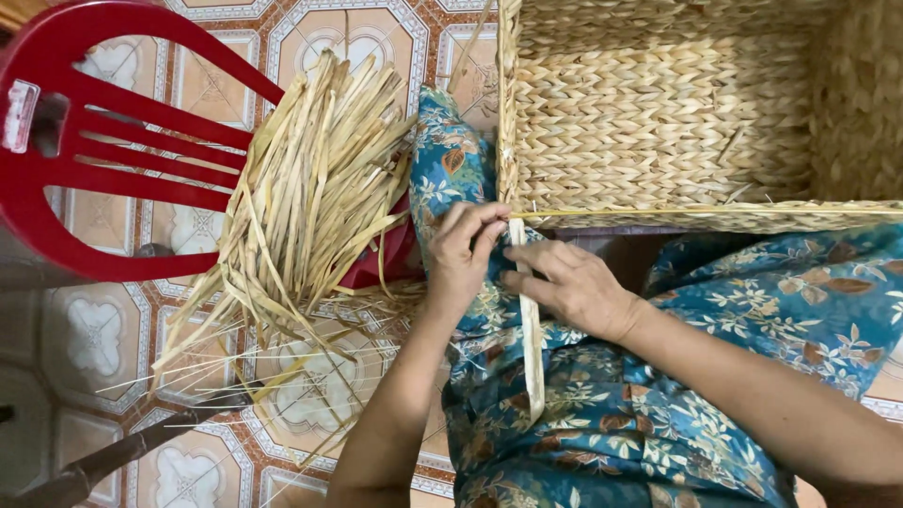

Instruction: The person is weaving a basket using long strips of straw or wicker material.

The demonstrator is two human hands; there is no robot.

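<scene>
A large woven straw basket rests against my knees, which are clothed in blue floral fabric. My left hand pinches the top of a flat pale straw strip right at the basket's lower rim. My right hand lies beside it, fingers pressed on the same strip a little lower. The strip hangs down over my lap. A thin strand runs along the basket's rim to the right.
A bundle of dried straw strips lies on a red plastic chair to the left, with loose strands spilling over the patterned tile floor. A dark wooden stick lies at lower left.
</scene>
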